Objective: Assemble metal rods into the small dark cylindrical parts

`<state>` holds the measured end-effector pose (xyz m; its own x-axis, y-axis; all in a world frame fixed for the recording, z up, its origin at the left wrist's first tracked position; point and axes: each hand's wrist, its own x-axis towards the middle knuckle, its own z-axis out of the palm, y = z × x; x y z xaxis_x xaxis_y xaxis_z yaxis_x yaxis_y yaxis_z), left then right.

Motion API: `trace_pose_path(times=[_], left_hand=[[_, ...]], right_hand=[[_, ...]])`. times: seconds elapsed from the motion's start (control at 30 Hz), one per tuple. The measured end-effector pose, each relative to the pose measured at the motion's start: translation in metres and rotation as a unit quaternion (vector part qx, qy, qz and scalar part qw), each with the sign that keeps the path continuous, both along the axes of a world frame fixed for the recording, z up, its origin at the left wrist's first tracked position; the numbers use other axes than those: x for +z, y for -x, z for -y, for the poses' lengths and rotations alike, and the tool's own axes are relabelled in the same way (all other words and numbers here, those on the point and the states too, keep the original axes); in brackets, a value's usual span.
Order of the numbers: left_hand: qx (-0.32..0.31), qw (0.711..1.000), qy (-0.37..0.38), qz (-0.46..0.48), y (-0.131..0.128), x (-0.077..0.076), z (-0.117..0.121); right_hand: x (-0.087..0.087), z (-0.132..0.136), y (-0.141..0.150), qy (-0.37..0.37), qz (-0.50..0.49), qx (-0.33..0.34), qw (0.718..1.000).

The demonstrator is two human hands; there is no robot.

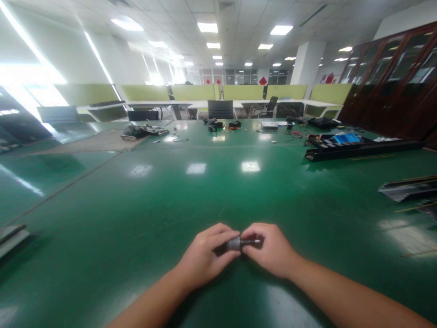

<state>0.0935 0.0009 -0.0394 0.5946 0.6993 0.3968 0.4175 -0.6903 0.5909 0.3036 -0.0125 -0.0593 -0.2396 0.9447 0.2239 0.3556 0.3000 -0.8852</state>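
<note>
Low in the middle of the view, my left hand (213, 250) is closed around a small grey cylindrical part (234, 243), with the thumb below and the fingers above. A thin dark shaft (251, 241) with a bright tip runs to the right from the cylinder. My right hand (269, 248) pinches this shaft close to where it meets the cylinder. The part lies roughly level, just above the green tabletop (164, 200). My left fingers cover the cylinder's left end, and its exact kind cannot be made out.
Black metal channels (362, 149) holding loose parts lie at the right, with another channel (409, 189) nearer. Electronic parts (143, 130), small tools and wires are scattered along the far edge. A flat grey piece (13, 239) sits at the left edge. Chairs (220, 109) stand beyond.
</note>
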Motion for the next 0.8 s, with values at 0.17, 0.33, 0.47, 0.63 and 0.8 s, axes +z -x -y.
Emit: trace_pose_path(times=[0.17,0.33,0.47,0.63,0.8], left_hand=[[0.012,1.0,-0.005,0.006,-0.0008,0.0004,0.0008],[0.01,1.0,-0.01,0.007,-0.0015,0.0003,-0.0005],[0.008,1.0,-0.01,0.004,-0.0012,0.0004,-0.0007],[0.009,1.0,-0.013,0.003,-0.0008,-0.0005,-0.0005],[0.009,1.0,-0.007,0.006,-0.0004,-0.001,0.0002]], right_hand=[[0.0013,0.0003,0.0001,0.014,0.001,-0.011,1.0],[0.0017,0.0001,0.0,0.018,-0.003,-0.006,1.0],[0.0029,-0.0003,-0.0004,0.025,0.0,-0.002,1.0],[0.0033,-0.0008,-0.0014,0.033,0.001,0.001,0.999],[0.0033,-0.0011,-0.0018,0.036,-0.007,0.007,0.999]])
